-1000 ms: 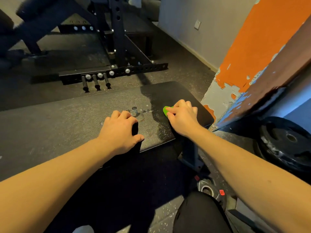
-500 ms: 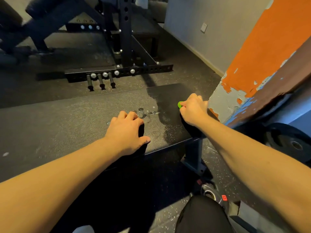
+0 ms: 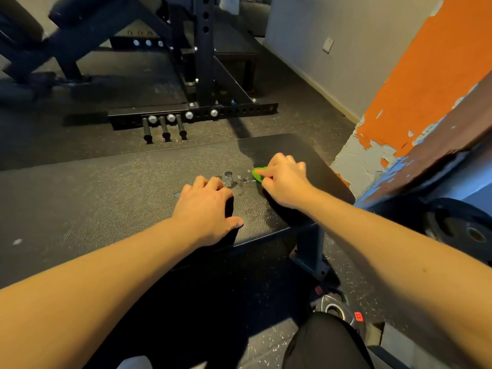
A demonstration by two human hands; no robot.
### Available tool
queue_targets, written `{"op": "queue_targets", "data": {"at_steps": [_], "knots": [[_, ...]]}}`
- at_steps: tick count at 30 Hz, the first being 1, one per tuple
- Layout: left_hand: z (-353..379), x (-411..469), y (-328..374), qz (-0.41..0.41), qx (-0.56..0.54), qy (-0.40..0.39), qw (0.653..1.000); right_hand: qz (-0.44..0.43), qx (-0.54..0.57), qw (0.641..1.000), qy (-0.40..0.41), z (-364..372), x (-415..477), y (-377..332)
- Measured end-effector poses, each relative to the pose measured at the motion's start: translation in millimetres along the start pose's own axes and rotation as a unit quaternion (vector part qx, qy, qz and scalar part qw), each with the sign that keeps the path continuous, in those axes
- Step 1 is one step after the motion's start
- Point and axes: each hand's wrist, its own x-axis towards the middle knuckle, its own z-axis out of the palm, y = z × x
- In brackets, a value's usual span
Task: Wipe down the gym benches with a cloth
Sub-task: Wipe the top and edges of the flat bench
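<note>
Black padded bench (image 3: 106, 198) runs across the middle of the head view, its right end near a peeling orange pillar (image 3: 426, 75). Right hand (image 3: 285, 182) is on the bench top near that right end, fingers bunched and curled down over a green cloth (image 3: 257, 173), gripping it and pressing it onto the pad. Only a small green bit shows, at the left side of the fingertips; the rest is hidden under the hand. Just left of the cloth is a wet patch (image 3: 231, 181) with droplets and smears, and a shiny damp area spreads toward the near edge of the pad. Left hand (image 3: 205, 211) rests on the bench near its front edge, just left of the wet patch and apart from the right hand, with fingers curled under, thumb out to the side and nothing seen in it; shadow hides the space under the palm. Both forearms are bare. Bench leg (image 3: 310, 249) stands below the right end on speckled rubber floor (image 3: 279, 123). Behind the bench is a black rack base (image 3: 226, 111) with three pegs (image 3: 165, 129) sticking toward the camera. Large black weight plate (image 3: 463, 230) is at far right, and a small plate (image 3: 332, 307) lies on the floor by the person's dark-clad knee (image 3: 324, 342). Wall socket (image 3: 328, 45) is on the grey wall behind.
</note>
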Motion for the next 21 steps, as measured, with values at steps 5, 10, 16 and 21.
{"op": "queue_targets", "data": {"at_steps": [5, 10, 16, 21], "knots": [[2, -5, -6, 0.016, 0.012, -0.005, 1.0, 0.162, 0.018, 0.984, 0.067, 0, 13, 23], [4, -13, -14, 0.015, 0.01, -0.001, 1.0, -0.006, 0.116, 0.992, 0.042, 20, -43, -23], [3, -22, -19, 0.016, 0.01, 0.004, 1.0, 0.035, 0.113, 0.988, 0.098, 24, -66, 24], [5, -25, -19, 0.01, 0.012, 0.001, 1.0, 0.036, 0.152, 0.979, 0.131, 45, -101, -23]]}}
